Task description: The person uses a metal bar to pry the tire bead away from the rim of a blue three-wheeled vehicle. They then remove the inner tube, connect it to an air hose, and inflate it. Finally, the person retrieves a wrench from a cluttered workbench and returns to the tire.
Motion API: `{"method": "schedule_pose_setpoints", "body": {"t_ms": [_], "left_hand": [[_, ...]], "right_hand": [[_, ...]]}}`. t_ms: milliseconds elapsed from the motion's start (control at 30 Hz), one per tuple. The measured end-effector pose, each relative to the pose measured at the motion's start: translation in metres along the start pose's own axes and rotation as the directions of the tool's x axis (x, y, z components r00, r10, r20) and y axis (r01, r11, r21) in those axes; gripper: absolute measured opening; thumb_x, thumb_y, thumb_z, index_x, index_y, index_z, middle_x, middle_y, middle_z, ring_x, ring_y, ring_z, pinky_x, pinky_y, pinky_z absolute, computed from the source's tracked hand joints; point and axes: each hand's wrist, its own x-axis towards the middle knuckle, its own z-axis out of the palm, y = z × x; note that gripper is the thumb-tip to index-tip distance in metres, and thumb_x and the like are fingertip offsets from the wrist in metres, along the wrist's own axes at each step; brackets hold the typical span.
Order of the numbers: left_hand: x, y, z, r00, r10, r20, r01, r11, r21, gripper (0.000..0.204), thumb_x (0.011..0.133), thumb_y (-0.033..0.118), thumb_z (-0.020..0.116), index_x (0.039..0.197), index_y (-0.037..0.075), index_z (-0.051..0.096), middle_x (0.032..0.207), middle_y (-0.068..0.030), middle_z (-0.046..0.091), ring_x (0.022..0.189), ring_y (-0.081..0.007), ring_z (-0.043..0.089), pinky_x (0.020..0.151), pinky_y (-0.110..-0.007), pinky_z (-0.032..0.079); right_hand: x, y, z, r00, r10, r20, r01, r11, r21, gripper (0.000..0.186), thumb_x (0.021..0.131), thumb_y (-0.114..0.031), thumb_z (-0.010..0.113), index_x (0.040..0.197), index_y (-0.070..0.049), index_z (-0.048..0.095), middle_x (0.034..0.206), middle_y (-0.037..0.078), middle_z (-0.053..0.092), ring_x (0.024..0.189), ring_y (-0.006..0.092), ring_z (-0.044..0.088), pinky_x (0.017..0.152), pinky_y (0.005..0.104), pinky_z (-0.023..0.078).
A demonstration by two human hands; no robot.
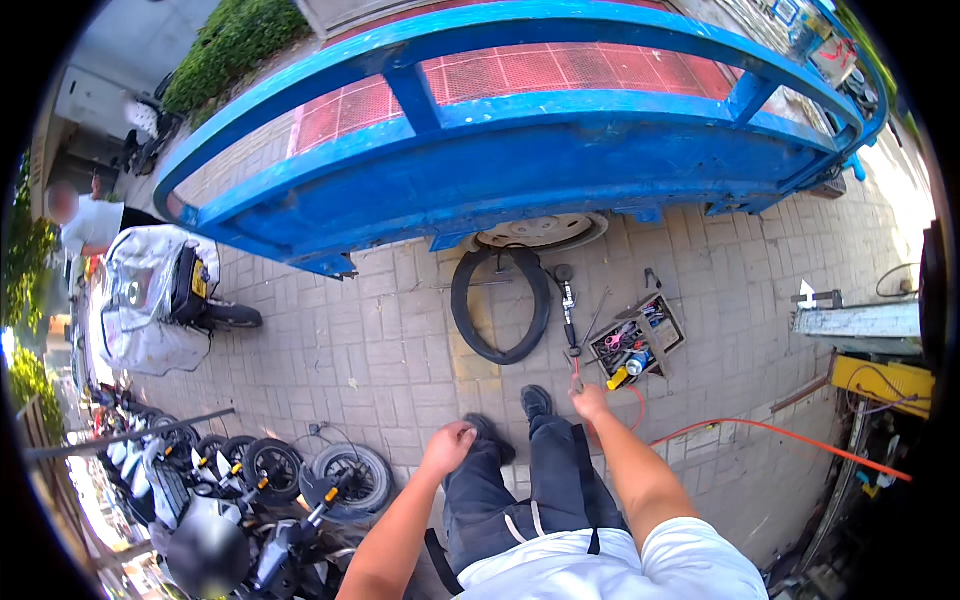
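My right hand (590, 401) is closed around an orange-red air hose just below a long-bodied air tool (569, 318) with a round dark head and a gauge-like part near its lower end. My left hand (450, 446) hangs above my left shoe with its fingers curled together; whatever they hold, if anything, is hidden. Ahead of my feet a black inner tube (500, 306) lies on the paving, its far edge by a wheel (541, 232) under the blue cart. Right of the air tool sits an open toolbox (637, 338) with pliers, a can and a yellow item.
A blue cart frame (520, 155) with a red mesh bed spans the far side. A covered scooter (155, 300) and a person (90, 222) are at the left, parked motorbikes (220, 500) at the lower left. The hose (780, 428) runs right toward a metal bench (860, 320).
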Motion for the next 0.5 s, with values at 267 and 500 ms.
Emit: {"method": "schedule_pose_setpoints", "body": {"t_ms": [267, 500], "left_hand": [[0.307, -0.042, -0.060, 0.919, 0.218, 0.327, -0.305, 0.920, 0.246, 0.033, 0.090, 0.031, 0.059, 0.106, 0.003, 0.065, 0.093, -0.0162, 0.069, 0.086, -0.0305, 0.067, 0.078, -0.038, 0.051], [0.552, -0.165, -0.037, 0.993, 0.109, 0.045, -0.106, 0.992, -0.065, 0.089, 0.082, 0.032, 0.074, 0.145, -0.005, 0.023, 0.114, -0.0167, 0.062, 0.088, -0.0214, 0.065, 0.080, -0.031, 0.051]], "right_hand": [[0.150, -0.164, 0.108, 0.949, 0.065, -0.309, 0.003, 0.976, 0.217, 0.049, 0.080, -0.017, 0.059, 0.128, -0.022, 0.059, 0.111, 0.015, 0.057, 0.111, 0.0329, 0.052, 0.094, 0.0430, 0.044], [0.309, -0.205, 0.169, 0.843, -0.025, -0.538, 0.129, 0.979, 0.157, 0.048, 0.076, -0.015, 0.063, 0.124, -0.020, 0.061, 0.113, 0.010, 0.053, 0.107, 0.0301, 0.051, 0.091, 0.0439, 0.039]]}}
